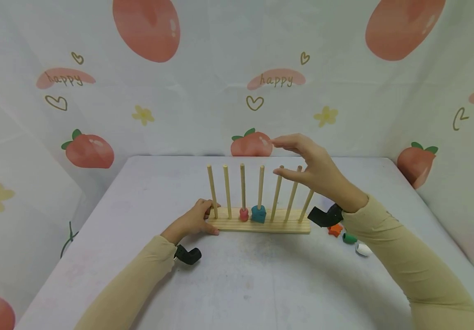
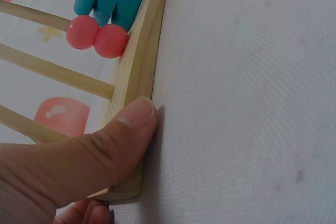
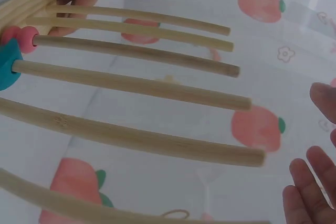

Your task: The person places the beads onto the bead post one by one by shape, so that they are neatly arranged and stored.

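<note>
Thumb foremost before its own wrist camera, the left hand [image 2: 84, 163] grips one end of the wooden base [image 1: 261, 227], thumb along the front edge, fingers curled round the back. Because that hold is at the left end alone, a knock at the other end could, I judge, swivel the base on the table [image 1: 228, 284]. Its likeliest cause would be the right hand [image 1: 313, 167], raised near the tops of the right-hand pegs, thumb and fingers spread with nothing between them: if lowered carelessly, it might catch one. From the left grip the base runs off to the right, lying flat, with seven pegs [image 1: 243, 185] standing up from it. On the third from the left sit red beads [image 1: 243, 214], and on the fourth, teal pieces [image 1: 258, 214], all low by the base and apart from both hands. Past its right end lie an orange piece [image 1: 335, 229], a green piece [image 1: 349, 238] and a white piece [image 1: 363, 250], which a low sweep of the right sleeve [image 1: 402, 256] might scatter.
</note>
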A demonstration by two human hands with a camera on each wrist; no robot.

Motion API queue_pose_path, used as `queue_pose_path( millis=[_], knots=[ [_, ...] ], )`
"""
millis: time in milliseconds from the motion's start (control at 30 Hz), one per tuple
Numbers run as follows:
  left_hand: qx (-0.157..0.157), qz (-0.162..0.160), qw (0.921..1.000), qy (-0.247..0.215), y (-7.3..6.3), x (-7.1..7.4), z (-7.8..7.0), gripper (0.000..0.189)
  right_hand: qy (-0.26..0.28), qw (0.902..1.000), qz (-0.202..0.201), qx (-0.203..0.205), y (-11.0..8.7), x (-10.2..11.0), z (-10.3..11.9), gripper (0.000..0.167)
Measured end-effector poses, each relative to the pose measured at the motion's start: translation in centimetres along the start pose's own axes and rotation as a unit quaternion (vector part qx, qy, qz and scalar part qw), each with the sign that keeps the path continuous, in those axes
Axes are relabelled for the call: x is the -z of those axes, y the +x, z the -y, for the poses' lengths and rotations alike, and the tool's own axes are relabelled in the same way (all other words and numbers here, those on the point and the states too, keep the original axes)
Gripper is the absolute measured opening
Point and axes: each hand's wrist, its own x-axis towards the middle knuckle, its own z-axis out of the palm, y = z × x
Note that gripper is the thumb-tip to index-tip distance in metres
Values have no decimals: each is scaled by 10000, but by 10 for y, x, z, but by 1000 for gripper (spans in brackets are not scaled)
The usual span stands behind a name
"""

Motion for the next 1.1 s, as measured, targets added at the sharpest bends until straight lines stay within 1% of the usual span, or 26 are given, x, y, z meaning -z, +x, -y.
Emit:
queue_pose_path(
  millis=[67,200,233,300,367,433,600,700,833,967,1067,1100],
  knots=[
    [11,0,10000,7,0,0,-1,74,88,9998,-140,102,-3,6,3,61],
    [13,6,10000,21,-1,1,-2,75,149,9987,-448,196,-9,17,10,65],
    [11,5,10000,14,-1,1,-2,75,234,9981,-536,205,-12,20,12,65],
    [-5,8,10000,-7,-1,1,-2,75,380,9965,-705,229,-16,26,16,63],
    [-14,14,10000,-5,-1,1,-2,75,624,9940,-860,252,-21,30,18,56],
    [-3,15,10000,-13,-1,1,-2,75,957,9899,-1021,228,-28,35,20,52],
    [-12,5,10000,-10,-1,0,-2,75,1333,9793,-1519,79,-49,44,20,56],
    [-36,6,10000,-35,-1,0,-2,75,1606,9704,-1805,-15,-61,46,19,55],
    [-64,5,10000,-59,-1,1,-1,75,1908,9602,-2036,-122,-76,49,17,53],
    [-68,-1,10000,-35,-2,1,-2,75,1873,9586,-2107,-396,-94,52,14,51],
    [-51,-1,10000,-55,-2,1,-3,75,1638,9615,-2088,-717,-107,53,11,51],
    [-44,1,10000,-67,-2,1,-3,75,1418,9644,-2058,-869,-112,53,10,51]
  ],
)
